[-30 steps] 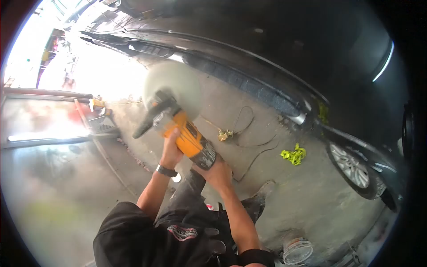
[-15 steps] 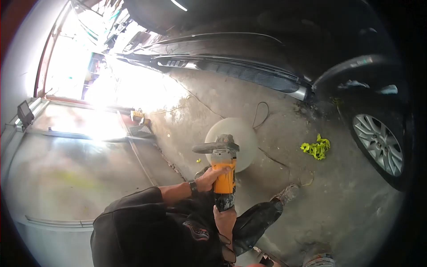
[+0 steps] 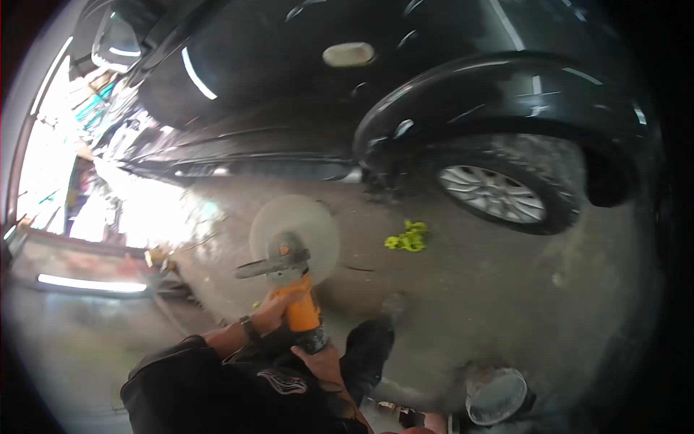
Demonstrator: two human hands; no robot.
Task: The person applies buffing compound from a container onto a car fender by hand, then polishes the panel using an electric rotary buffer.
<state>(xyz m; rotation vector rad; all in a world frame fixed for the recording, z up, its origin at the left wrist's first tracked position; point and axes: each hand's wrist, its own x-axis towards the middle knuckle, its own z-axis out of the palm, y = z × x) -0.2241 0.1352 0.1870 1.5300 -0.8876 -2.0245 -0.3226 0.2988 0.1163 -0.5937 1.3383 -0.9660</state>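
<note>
An orange and black power tool (image 3: 302, 312) with a grey head and a dark side handle is held in both hands. Wrapped round its orange body is my left hand (image 3: 273, 309), with a dark band on the wrist. My right hand (image 3: 318, 360) grips the black rear end. A large pale round disc (image 3: 324, 230) sits at the tool's head, over the floor and apart from the dark car (image 3: 289, 108).
Crumpled yellow-green material (image 3: 408, 237) lies on the concrete floor (image 3: 463, 304). The car's front or rear wheel (image 3: 495, 194) stands at the right. A bucket (image 3: 496, 396) is at the lower right. A reflective panel (image 3: 65, 325) stands at the left.
The view has swung toward the wheel and the car's side panel. The tool, held in both hands throughout, first turned more upright and now appears farther left than half a second ago.
</note>
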